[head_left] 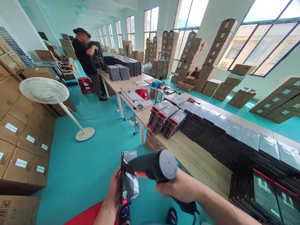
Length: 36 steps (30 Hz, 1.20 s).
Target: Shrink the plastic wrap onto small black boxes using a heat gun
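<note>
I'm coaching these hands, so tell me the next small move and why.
Probably ease the wrapped box upward with the left hand, bringing its lower end under the gun-shaped tool. The right hand holds that tool with its nozzle across the box's upper half, while the lower end lies clear of the nozzle in this view.
</note>
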Tool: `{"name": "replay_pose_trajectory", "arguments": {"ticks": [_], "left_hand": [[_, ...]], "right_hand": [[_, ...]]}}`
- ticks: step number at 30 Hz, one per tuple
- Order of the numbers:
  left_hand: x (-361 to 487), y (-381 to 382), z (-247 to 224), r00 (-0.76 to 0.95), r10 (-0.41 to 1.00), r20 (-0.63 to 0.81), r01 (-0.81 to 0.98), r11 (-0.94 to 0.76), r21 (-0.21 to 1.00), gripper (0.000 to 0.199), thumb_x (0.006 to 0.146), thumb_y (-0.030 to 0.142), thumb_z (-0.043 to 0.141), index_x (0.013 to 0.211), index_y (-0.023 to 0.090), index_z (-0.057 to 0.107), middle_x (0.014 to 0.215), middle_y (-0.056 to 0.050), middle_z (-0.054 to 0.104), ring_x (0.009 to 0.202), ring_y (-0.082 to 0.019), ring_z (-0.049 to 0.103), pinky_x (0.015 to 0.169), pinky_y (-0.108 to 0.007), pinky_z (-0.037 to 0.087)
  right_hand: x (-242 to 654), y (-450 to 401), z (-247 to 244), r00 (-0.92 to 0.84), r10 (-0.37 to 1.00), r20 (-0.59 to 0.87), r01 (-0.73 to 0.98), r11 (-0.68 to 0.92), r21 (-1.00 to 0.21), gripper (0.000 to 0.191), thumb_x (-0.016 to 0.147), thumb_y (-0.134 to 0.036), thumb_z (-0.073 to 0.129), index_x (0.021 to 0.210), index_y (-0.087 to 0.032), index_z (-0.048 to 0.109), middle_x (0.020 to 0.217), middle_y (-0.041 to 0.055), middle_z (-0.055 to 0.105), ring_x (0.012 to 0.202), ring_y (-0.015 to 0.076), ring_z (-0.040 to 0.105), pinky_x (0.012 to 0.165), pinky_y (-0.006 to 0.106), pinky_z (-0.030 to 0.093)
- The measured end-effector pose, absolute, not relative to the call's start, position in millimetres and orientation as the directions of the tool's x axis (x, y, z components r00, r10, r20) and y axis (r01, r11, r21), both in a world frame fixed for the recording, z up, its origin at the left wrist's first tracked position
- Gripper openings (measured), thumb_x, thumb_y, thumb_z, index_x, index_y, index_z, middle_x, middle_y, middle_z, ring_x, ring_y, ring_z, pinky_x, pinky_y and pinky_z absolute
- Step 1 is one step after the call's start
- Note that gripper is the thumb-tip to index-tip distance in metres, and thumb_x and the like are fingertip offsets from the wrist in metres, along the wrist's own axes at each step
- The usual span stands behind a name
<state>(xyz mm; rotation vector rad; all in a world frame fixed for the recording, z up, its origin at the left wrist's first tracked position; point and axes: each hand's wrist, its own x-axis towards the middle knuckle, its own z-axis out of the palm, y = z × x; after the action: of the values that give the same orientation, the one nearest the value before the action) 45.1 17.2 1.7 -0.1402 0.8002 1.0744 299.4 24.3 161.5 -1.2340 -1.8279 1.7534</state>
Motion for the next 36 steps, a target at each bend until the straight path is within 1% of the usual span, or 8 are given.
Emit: {"name": "replay_pose_trajectory", "arguments": {"ticks": [3, 9, 13, 16, 18, 26, 31, 36], "left_hand": [[41.0, 17.3, 0.3, 0.235, 0.785, -0.573, -0.806, 0.487, 0.337, 0.049, 0.09, 0.042, 0.06, 0.123, 0.006, 0.065, 0.086, -0.014, 0.078, 0.079, -0.03, 0.076, 0.072, -0.039, 0.061], [31.5, 20.5, -3.6, 0.143, 0.843, -0.518, -0.857, 0.367, 0.362, 0.055, 0.093, 0.039, 0.054, 0.138, 0.008, 0.055, 0.1, -0.016, 0.078, 0.095, -0.034, 0.075, 0.087, -0.046, 0.059], [28.3, 20.8, -1.9, 0.167, 0.828, -0.536, -0.852, 0.395, 0.344, 0.06, 0.092, 0.042, 0.055, 0.141, 0.008, 0.052, 0.1, -0.018, 0.078, 0.098, -0.036, 0.074, 0.088, -0.049, 0.059], [26.9, 22.3, 0.3, 0.153, 0.835, -0.529, -0.85, 0.384, 0.36, 0.061, 0.091, 0.041, 0.057, 0.144, 0.011, 0.049, 0.103, -0.016, 0.078, 0.102, -0.035, 0.073, 0.093, -0.05, 0.057], [26.2, 24.2, 1.0, 0.101, 0.846, -0.524, -0.85, 0.347, 0.396, 0.061, 0.092, 0.04, 0.056, 0.145, 0.011, 0.048, 0.106, -0.017, 0.078, 0.102, -0.036, 0.073, 0.095, -0.052, 0.056], [25.1, 25.4, -2.0, 0.071, 0.833, -0.549, -0.87, 0.321, 0.374, 0.059, 0.092, 0.036, 0.056, 0.146, 0.016, 0.049, 0.108, -0.015, 0.078, 0.102, -0.037, 0.073, 0.092, -0.052, 0.058], [17.3, 27.0, -1.0, 0.095, 0.826, -0.555, -0.836, 0.369, 0.407, 0.06, 0.091, 0.039, 0.057, 0.143, 0.01, 0.052, 0.105, -0.02, 0.078, 0.096, -0.038, 0.074, 0.082, -0.052, 0.061], [10.5, 37.1, -2.7, -0.077, 0.814, -0.575, -0.839, 0.259, 0.479, 0.05, 0.092, 0.044, 0.054, 0.131, 0.013, 0.061, 0.102, -0.017, 0.076, 0.087, -0.031, 0.075, 0.082, -0.048, 0.061]], "right_hand": [[304.2, 33.4, 156.6, -0.461, 0.808, -0.366, 0.392, -0.184, -0.901, 0.003, 0.071, -0.023, 0.054, 0.069, -0.022, 0.053, 0.058, -0.0043, 0.052, 0.057, 0.0143, 0.052, 0.054, 0.025, 0.043], [320.0, 9.0, 139.7, -0.589, 0.601, -0.541, 0.509, -0.244, -0.826, 0.007, 0.06, -0.016, 0.058, 0.056, -0.02, 0.055, 0.053, -0.0036, 0.055, 0.051, 0.0135, 0.052, 0.046, 0.023, 0.038], [318.3, 4.3, 132.8, -0.459, 0.751, -0.475, 0.333, -0.351, -0.875, 0.005, 0.069, -0.025, 0.057, 0.069, -0.021, 0.056, 0.057, -0.0037, 0.054, 0.056, 0.0138, 0.051, 0.056, 0.026, 0.043], [319.6, 9.3, 137.0, -0.519, 0.687, -0.508, 0.385, -0.343, -0.857, 0.002, 0.066, -0.021, 0.058, 0.064, -0.021, 0.056, 0.055, -0.0036, 0.054, 0.053, 0.014, 0.05, 0.052, 0.027, 0.04], [321.2, 10.1, 138.3, -0.563, 0.626, -0.539, 0.432, -0.333, -0.838, 0.004, 0.062, -0.017, 0.059, 0.06, -0.02, 0.057, 0.053, -0.0034, 0.054, 0.051, 0.0141, 0.05, 0.049, 0.026, 0.037], [310.0, 9.6, 125.4, -0.547, 0.672, -0.499, 0.353, -0.355, -0.866, 0.004, 0.062, -0.02, 0.06, 0.062, -0.02, 0.056, 0.055, -0.0036, 0.055, 0.052, 0.0142, 0.051, 0.051, 0.026, 0.04], [310.2, 11.8, 124.7, -0.528, 0.71, -0.466, 0.331, -0.333, -0.883, 0.004, 0.064, -0.019, 0.058, 0.062, -0.021, 0.055, 0.053, -0.0051, 0.053, 0.053, 0.0136, 0.049, 0.052, 0.025, 0.039], [316.9, 0.9, 109.5, -0.564, 0.61, -0.556, 0.233, -0.528, -0.816, 0.009, 0.059, -0.024, 0.065, 0.062, -0.02, 0.058, 0.051, -0.0044, 0.055, 0.048, 0.0132, 0.049, 0.048, 0.025, 0.039]]}}
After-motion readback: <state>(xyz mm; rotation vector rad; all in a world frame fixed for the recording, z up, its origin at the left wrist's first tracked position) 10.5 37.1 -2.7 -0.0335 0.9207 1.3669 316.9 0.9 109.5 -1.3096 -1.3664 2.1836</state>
